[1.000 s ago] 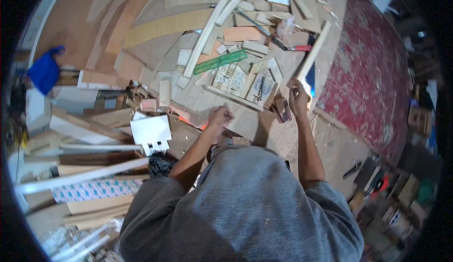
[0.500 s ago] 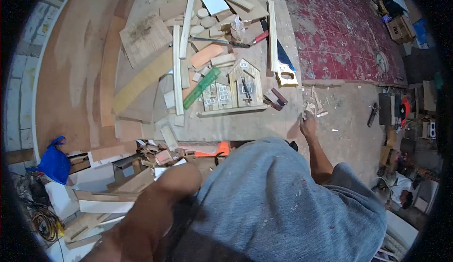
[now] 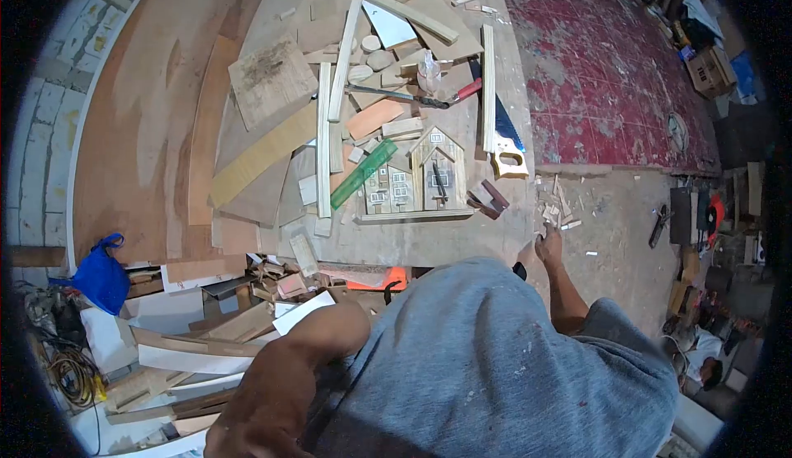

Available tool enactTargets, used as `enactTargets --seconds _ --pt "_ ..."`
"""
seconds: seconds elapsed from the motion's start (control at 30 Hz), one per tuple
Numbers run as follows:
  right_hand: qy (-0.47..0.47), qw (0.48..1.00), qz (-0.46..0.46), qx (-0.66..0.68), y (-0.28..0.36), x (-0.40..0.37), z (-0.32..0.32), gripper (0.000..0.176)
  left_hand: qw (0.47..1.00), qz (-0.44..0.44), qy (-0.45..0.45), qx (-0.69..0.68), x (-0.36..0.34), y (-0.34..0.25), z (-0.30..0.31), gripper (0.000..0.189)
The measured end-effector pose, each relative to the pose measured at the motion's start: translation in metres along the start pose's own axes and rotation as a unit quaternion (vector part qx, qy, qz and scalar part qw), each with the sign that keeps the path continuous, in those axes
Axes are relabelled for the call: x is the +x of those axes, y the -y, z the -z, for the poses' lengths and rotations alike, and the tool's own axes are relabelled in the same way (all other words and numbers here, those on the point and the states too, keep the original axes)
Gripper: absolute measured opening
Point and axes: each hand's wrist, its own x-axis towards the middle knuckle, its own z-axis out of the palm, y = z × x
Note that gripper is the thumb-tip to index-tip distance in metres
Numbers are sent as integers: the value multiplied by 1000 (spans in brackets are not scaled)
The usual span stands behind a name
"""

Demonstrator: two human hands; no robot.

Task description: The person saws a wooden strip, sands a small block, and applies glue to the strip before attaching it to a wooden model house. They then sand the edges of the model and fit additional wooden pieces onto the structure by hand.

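Note:
My right hand (image 3: 549, 247) reaches down past the table's right side to a small pile of wood offcuts (image 3: 558, 209) on the floor. Its fingers are drawn together at the near edge of the pile; what is in them is too small to make out. My left arm is bent, and my left hand (image 3: 252, 440) is cut off by the lower frame edge, fingers unclear. On the table in front of me stands a small wooden house model (image 3: 452, 196) with white windows and a dark slim tool on it. Beside it lie a green translucent strip (image 3: 363, 174) and a dark red folded piece (image 3: 488, 198).
A handsaw (image 3: 510, 161), a red-handled tool (image 3: 467, 89), a clear cup (image 3: 429, 77) and wood strips (image 3: 323, 140) crowd the table (image 3: 396, 247). Scrap boards and a blue bag (image 3: 103, 275) are at left. At far right a person in white (image 3: 701, 349) is low down.
The whole view has shifted, so the table's things sit slightly lower and further right. My right hand stays by the offcuts; more of my left hand shows at the bottom.

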Motion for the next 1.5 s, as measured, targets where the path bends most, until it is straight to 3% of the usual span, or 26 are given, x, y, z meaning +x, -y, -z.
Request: enactTargets --seconds 0.13,0.2,0.23,0.27,0.3,0.33,0.37,0.43,0.47,0.5,0.57,0.6,0.67,0.73,0.87,0.93,1.0,1.03,1.17,1.33,1.4,1.47,1.5 --pt "-39 999 28 5 6 40 5 38 999 -14 -19 -31 -26 -16 -7 12" --pt "-68 997 32 35 46 73 19 38 999 -15 -28 -10 -56 -29 -16 13" --pt "-59 997 46 36 62 94 19 38 964 109 -225 95 -95 -48 -11 12" --pt "-73 993 79 51 76 113 18 39 864 222 -410 191 -120 -59 1 12" --pt "-88 988 108 68 91 130 17 41 708 318 -569 269 -150 -74 10 13" --pt "-83 987 109 88 111 143 19 42 621 429 -457 471 -141 -43 42 20" --pt "-79 985 107 107 133 155 19 44 465 513 -473 545 -177 -37 57 22" --pt "-63 982 149 94 141 193 -2 45 245 613 -303 687 -277 -49 69 22" --pt "-51 987 122 88 171 192 15 43 218 664 -295 652 -325 -58 64 21" --pt "-66 979 132 143 163 217 -11 42 190 710 -281 617 -360 -64 54 19" --pt "-83 980 132 128 170 239 -23 41 220 714 -289 599 -391 -62 23 17" --pt "-76 987 78 121 184 244 -20 45 221 728 -303 574 -401 -59 6 17" --pt "-45 995 62 61 215 241 2 50 209 748 -321 542 -415 -54 -16 17" --pt "-3 996 70 64 228 247 -1 56 201 772 -373 473 -421 -35 -43 16" --pt "21 998 55 11 221 275 -38 64 289 744 -564 214 -410 30 -65 26" --pt "4 999 49 11 218 279 -43 56 284 739 -590 162 -418 60 -69 28" --pt "89 986 31 136 221 279 -30 51 284 729 -613 111 -420 82 -63 29" --pt "175 963 -11 205 222 276 -22 48 270 733 -618 95 -420 91 -59 29" --pt "186 925 -28 329 213 255 -15 45 253 732 -628 79 -410 108 -50 28" --pt "52 910 -10 410 185 222 7 44 298 804 -500 119 -376 109 -40 28" --pt "30 888 -62 455 175 197 39 42 314 818 -459 147 -364 112 -38 29" --pt "95 902 -17 421 177 154 112 42 465 762 -327 311 -357 122 -38 32" --pt "85 905 -13 416 167 138 136 42 483 741 -291 363 -340 133 -31 33"
